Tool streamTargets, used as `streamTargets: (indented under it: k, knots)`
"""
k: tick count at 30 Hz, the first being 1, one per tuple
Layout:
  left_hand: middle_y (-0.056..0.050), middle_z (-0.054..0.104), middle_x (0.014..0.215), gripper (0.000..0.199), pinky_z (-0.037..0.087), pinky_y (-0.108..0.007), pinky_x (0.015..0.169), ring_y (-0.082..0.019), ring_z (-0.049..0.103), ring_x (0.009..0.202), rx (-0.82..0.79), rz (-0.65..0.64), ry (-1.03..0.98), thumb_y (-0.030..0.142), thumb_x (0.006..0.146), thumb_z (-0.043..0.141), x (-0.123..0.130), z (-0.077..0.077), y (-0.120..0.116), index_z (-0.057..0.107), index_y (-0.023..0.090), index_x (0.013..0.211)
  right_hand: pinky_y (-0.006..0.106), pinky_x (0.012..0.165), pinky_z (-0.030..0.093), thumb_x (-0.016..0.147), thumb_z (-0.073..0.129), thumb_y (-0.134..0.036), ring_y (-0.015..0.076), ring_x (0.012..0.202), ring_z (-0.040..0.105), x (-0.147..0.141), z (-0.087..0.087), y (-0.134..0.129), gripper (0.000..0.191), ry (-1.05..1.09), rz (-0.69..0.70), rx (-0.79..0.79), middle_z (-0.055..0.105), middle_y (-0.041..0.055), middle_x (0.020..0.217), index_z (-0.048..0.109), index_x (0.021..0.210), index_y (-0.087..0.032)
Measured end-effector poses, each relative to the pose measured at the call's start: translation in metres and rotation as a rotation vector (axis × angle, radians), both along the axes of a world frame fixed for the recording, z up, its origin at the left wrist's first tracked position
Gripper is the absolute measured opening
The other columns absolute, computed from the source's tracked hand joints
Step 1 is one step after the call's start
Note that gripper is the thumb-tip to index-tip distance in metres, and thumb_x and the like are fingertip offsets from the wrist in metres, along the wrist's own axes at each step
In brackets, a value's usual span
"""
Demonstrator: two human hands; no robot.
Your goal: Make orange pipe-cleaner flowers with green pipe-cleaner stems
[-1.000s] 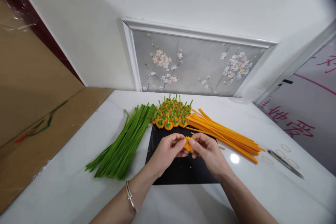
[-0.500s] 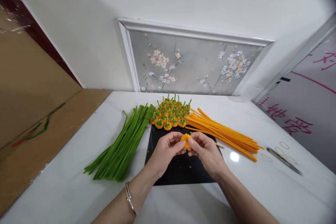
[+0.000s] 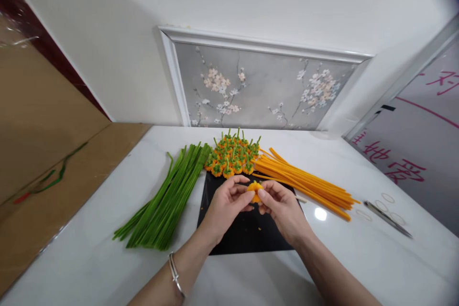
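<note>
Between my two hands is a small orange pumpkin shape of fuzzy pipe cleaner (image 3: 255, 192), held above a black mat (image 3: 247, 236). My left hand (image 3: 231, 203) pinches its left side with thumb and forefinger, and my right hand (image 3: 278, 203) grips the right side the same way. The fingers cover parts of its edges. Just beyond the hands stand several finished orange pumpkins with green stems (image 3: 233, 155), packed close together. A bundle of green pipe cleaners (image 3: 168, 201) lies to the left, and a bundle of orange pipe cleaners (image 3: 304, 179) to the right.
Tweezers (image 3: 387, 219) and several pale rings (image 3: 388, 198) lie at the right of the white table (image 3: 89, 258). A thin pale stick (image 3: 301, 198) pokes out by my right hand. Cardboard (image 3: 71, 181) borders the left; a whiteboard (image 3: 423, 138) leans at right.
The orange pumpkin has been tilted slightly in my fingers, so more of its top shows. The fingers of my left hand have lifted and spread a little.
</note>
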State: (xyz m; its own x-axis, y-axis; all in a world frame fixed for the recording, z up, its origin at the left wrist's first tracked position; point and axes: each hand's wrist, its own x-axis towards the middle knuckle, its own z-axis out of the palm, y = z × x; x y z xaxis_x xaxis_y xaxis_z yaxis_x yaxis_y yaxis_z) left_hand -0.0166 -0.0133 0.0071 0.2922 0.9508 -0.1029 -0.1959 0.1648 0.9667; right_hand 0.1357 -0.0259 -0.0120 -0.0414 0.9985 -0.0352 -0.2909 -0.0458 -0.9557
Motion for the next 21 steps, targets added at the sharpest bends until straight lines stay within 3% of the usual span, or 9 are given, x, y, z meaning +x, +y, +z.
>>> streamTargets:
  k: [7, 16, 19, 21]
  knots:
    - [-0.001, 0.065, 0.083, 0.023, 0.053, -0.022, 0.070, -0.011, 0.061, 0.075, 0.043, 0.013, 0.024, 0.029, 0.077, 0.070, 0.001, -0.002, -0.001, 0.060, 0.016, 0.092, 0.022, 0.053, 0.047, 0.076, 0.071, -0.043, 0.0098, 0.059, 0.054, 0.001, 0.009, -0.003, 0.034, -0.114, 0.029, 0.073, 0.061, -0.0012, 0.075, 0.063, 0.099, -0.020]
    - [0.001, 0.064, 0.082, 0.022, 0.054, -0.023, 0.071, -0.009, 0.061, 0.072, -0.048, 0.065, -0.104, 0.030, 0.074, 0.074, 0.004, -0.005, -0.001, 0.063, 0.016, 0.087, 0.022, 0.056, 0.049, 0.072, 0.076, -0.037, 0.0093, 0.058, 0.057, -0.003, -0.002, 0.000, 0.023, 0.120, -0.028, -0.018, 0.065, 0.0001, 0.072, 0.070, 0.085, -0.019]
    - [0.000, 0.065, 0.083, 0.022, 0.056, -0.024, 0.072, -0.010, 0.062, 0.075, -0.032, 0.100, -0.074, 0.031, 0.074, 0.074, 0.005, -0.005, -0.001, 0.063, 0.015, 0.085, 0.026, 0.061, 0.054, 0.077, 0.071, -0.039, 0.0112, 0.060, 0.060, -0.001, 0.002, -0.001, 0.027, -0.027, -0.046, 0.014, 0.067, 0.0027, 0.077, 0.071, 0.093, -0.018]
    - [0.000, 0.065, 0.083, 0.021, 0.056, -0.024, 0.073, -0.010, 0.062, 0.076, -0.026, 0.116, -0.068, 0.031, 0.074, 0.074, 0.004, -0.003, -0.002, 0.063, 0.015, 0.083, 0.029, 0.065, 0.055, 0.080, 0.067, -0.037, 0.0136, 0.066, 0.063, 0.002, 0.005, -0.002, 0.027, -0.221, -0.050, 0.138, 0.068, 0.0050, 0.085, 0.071, 0.100, -0.019]
